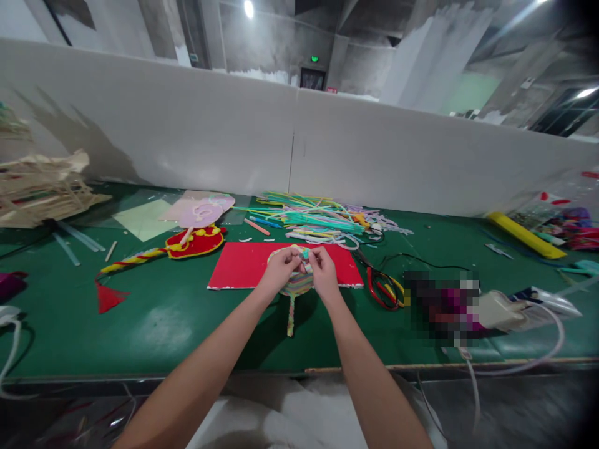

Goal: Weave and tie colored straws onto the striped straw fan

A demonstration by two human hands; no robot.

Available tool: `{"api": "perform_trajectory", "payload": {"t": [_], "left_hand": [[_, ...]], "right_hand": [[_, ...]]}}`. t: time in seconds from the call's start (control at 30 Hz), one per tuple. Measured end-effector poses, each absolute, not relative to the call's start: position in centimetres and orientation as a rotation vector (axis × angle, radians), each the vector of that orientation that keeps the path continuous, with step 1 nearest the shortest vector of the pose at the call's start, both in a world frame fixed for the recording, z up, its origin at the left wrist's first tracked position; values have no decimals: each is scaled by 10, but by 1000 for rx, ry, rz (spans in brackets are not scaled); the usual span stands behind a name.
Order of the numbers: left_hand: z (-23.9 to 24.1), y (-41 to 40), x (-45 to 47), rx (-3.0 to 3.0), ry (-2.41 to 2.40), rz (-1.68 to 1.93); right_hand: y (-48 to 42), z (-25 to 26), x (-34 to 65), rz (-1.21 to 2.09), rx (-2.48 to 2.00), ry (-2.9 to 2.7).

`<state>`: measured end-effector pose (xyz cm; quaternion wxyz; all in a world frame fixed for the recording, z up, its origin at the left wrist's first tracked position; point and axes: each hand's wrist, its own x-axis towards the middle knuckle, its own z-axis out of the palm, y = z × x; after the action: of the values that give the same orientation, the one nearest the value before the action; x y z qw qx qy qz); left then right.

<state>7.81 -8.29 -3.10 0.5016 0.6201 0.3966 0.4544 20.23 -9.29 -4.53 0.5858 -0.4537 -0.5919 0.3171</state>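
Both hands meet above a round, multicoloured striped fan with a wrapped handle pointing toward me. My left hand and my right hand pinch a small teal piece between their fingertips; its exact kind is too small to make out. The fan's upper part lies over a red board and is partly hidden by my hands. Close to my right hand, scissors with red and yellow handles rest on the table.
A pile of coloured pipe cleaners lies behind the board. To the left is a red and yellow fan with a tassel, beside paper sheets. A glue gun with a cable and a yellow packet are at right.
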Motion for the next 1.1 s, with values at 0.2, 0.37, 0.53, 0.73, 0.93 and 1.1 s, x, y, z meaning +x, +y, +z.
{"api": "perform_trajectory", "payload": {"t": [0.2, 0.37, 0.53, 0.73, 0.93, 1.1], "left_hand": [[-25, -93, 74, 2089, 1315, 1426], [-21, -100, 66, 2473, 1479, 1413], [-18, -97, 56, 2388, 1526, 1472], [-8, -89, 57, 1398, 1298, 1880], [-8, -88, 71, 814, 909, 1779], [-5, -96, 70, 870, 924, 1742]], "right_hand": [[-91, -32, 203, 703, -1189, -1302], [-91, -10, 194, 746, -1117, -1282], [-102, 13, 183, 604, -1125, -1528], [-104, 17, 184, 549, -1078, -1551], [-107, -7, 181, 969, -1078, -1436], [-104, -10, 173, 988, -1006, -1347]]}}
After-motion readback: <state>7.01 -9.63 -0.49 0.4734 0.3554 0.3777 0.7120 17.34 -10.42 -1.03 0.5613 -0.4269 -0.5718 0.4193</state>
